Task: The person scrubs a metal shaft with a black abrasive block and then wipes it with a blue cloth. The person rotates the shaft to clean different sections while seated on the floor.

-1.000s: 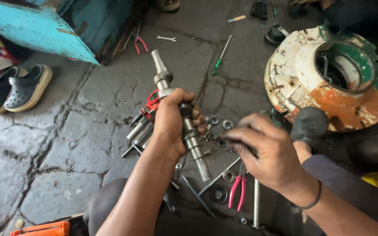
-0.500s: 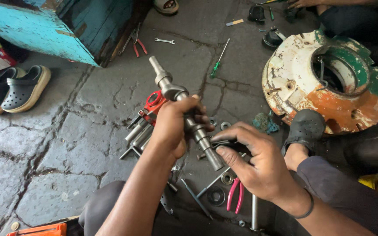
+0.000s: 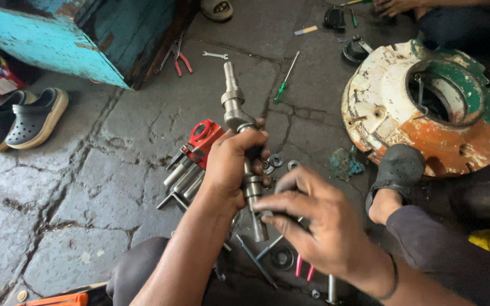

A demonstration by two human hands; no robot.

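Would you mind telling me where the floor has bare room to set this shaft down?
Bare paving lies between the grey clogs and the red tool. Another patch sits between the green screwdriver and the round housing. Under both hands, washers and pliers crowd the floor.

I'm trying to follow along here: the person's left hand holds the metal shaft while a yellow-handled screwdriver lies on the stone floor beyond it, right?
Not quite: the screwdriver has a green handle, not yellow, as the head view shows. The rest holds: the left hand holds the metal shaft, and the screwdriver lies on the stone floor beyond it.
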